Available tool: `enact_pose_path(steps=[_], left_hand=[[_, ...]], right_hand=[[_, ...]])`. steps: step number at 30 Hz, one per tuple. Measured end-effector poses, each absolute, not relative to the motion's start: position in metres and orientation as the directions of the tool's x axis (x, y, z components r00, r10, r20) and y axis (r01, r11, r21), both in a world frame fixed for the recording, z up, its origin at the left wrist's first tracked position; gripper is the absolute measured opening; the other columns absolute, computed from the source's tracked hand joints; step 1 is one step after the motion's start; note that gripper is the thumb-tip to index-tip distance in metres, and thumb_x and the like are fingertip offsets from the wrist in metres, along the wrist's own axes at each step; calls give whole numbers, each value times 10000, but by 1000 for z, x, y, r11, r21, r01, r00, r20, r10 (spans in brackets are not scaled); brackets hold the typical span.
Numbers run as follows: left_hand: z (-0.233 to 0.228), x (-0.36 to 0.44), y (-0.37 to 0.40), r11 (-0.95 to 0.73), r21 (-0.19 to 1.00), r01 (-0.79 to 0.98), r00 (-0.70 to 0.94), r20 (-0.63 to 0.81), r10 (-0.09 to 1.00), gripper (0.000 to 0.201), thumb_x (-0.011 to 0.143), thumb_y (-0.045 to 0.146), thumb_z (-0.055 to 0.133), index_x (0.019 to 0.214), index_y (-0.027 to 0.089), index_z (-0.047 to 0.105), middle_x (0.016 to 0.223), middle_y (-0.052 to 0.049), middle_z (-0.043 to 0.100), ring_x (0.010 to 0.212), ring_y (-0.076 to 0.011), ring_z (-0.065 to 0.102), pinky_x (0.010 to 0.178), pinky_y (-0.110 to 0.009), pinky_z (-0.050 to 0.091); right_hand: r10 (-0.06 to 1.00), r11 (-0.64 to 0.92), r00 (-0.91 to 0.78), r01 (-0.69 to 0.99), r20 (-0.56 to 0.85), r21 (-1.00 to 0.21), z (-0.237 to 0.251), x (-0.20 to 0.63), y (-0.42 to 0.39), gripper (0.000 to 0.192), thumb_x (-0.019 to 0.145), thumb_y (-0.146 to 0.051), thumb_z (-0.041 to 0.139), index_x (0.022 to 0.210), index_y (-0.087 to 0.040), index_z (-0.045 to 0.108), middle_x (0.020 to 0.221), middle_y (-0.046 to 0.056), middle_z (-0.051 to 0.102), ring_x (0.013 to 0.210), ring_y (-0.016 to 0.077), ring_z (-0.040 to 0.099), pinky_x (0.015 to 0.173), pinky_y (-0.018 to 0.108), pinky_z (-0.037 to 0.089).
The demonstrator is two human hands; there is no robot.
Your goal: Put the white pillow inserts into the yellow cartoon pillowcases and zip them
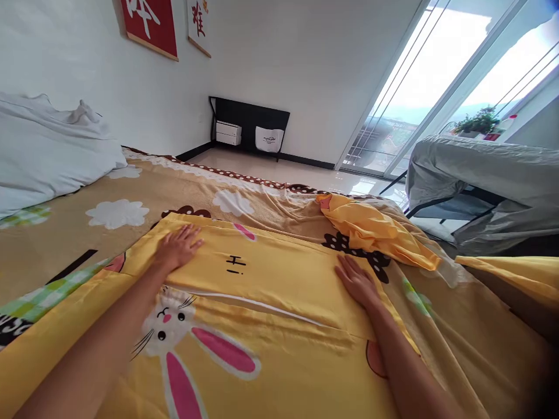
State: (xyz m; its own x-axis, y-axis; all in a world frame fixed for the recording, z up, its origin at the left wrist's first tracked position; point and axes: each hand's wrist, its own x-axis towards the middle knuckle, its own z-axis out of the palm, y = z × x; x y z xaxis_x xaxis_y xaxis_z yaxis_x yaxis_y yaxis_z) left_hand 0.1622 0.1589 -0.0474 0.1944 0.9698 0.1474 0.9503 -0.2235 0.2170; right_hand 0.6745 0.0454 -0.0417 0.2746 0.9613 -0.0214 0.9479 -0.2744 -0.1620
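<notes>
Two bare hands lie flat on a yellow cover (pixel 279 279) spread across the bed (pixel 65 244): the left hand (pixel 178 247) rests palm down near the far left corner of the folded panel, and the right hand (pixel 356 280) rests palm down near its right edge. Neither grip is closed on anything; the fingers of both are stretched out and pressed onto the cloth, nothing pinched. The cover looks thin, light and limp, cotton by the look of it, so my guess is it slides easily over the fuzzy tan blanket (pixel 174 186) beneath and holds no shape when lifted. Corners and hems are the places to take it, since a pinch in the middle would only bunch it up. One long crease with a pale line (pixel 262 302), maybe a zip or an opening, though I cannot tell which, runs left to right between the two forearms. That sets the long axis of the folded part crosswise to the person, left to right, with the rabbit print (pixel 174 331) head toward the far edge and ears trailing toward the near side. A loose heap of the same yellow cloth (pixel 375 230) sits bunched beyond the right hand, just beside it. A white duvet (pixel 48 151) is piled at the far left of the bed, and a draped chair (pixel 476 180) stands by the window (pixel 437 87)
</notes>
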Motion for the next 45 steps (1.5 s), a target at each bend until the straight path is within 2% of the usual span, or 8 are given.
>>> enact_pose_path(steps=[9, 12, 17, 21, 25, 35, 40, 45], left_hand=[[-64, 129, 204, -111, 209, 972, 50, 276, 960, 585, 888, 594, 332, 1392, 331, 469, 1496, -146, 406, 1381, -412, 330, 1058, -737, 158], [-48, 152, 198, -77, 202, 976, 24, 250, 968, 530, 922, 478, 327, 1376, 265, 497, 1471, -194, 424, 1365, -478, 305, 986, -809, 82], [-26, 271, 164, -351, 176, 920, 309, 228, 923, 550, 924, 213, 298, 1464, 157, 385, 1571, -131, 260, 1457, -284, 203, 1160, -582, 113], [-24, 382, 119, -623, 252, 741, 641, 14, 768, 614, 944, 403, 330, 1510, 166, 294, 1592, -90, 172, 1473, -241, 165, 1184, -540, 140], [-28, 411, 102, -704, 290, 649, 734, 5, 679, 640, 954, 533, 285, 1514, 223, 293, 1591, -68, 166, 1473, -239, 169, 1193, -529, 104], [-45, 192, 188, -211, 155, 965, 205, 58, 977, 637, 944, 543, 262, 1511, 256, 295, 1593, -80, 209, 1469, -268, 175, 1160, -541, 127], [-42, 128, 185, 14, 166, 986, -28, 81, 996, 641, 934, 541, 290, 1490, 226, 334, 1592, -116, 200, 1461, -303, 185, 1145, -580, 117], [-36, 137, 169, 8, 107, 994, -38, 281, 959, 524, 955, 393, 271, 1310, 85, 504, 1450, -219, 436, 1370, -339, 352, 1101, -553, 226]], right_hand=[[951, -308, 308, 945, -20, -113, -52, 700, 49, 602, 963, -490, 216, 1515, -256, 269, 1600, -14, 186, 1475, 146, 137, 1199, 418, 123], [951, -310, 309, 942, -21, -129, -47, 696, 48, 600, 964, -495, 225, 1512, -259, 279, 1597, -7, 200, 1473, 156, 150, 1199, 420, 126], [916, -398, 400, 907, -11, -135, -45, 693, 48, 610, 963, -504, 246, 1515, -248, 278, 1597, -4, 196, 1474, 151, 145, 1199, 419, 128], [908, -415, 418, 900, -1, -131, -47, 695, 47, 615, 962, -509, 247, 1520, -252, 263, 1598, 8, 194, 1474, 158, 146, 1193, 439, 142], [903, -429, 430, 896, -12, -115, -47, 698, 45, 613, 961, -517, 234, 1523, -273, 249, 1603, 6, 177, 1474, 169, 147, 1189, 464, 147], [904, -424, 427, 898, -4, -119, -58, 708, 47, 633, 956, -547, 199, 1523, -269, 247, 1604, 7, 171, 1478, 178, 128, 1184, 500, 134], [904, -424, 427, 896, -4, -133, -55, 705, 47, 631, 952, -543, 206, 1520, -274, 255, 1601, 18, 186, 1474, 188, 145, 1176, 510, 141], [898, -437, 439, 889, -17, -138, -48, 697, 46, 625, 948, -518, 214, 1518, -269, 259, 1600, 22, 193, 1475, 184, 138, 1172, 512, 142]])
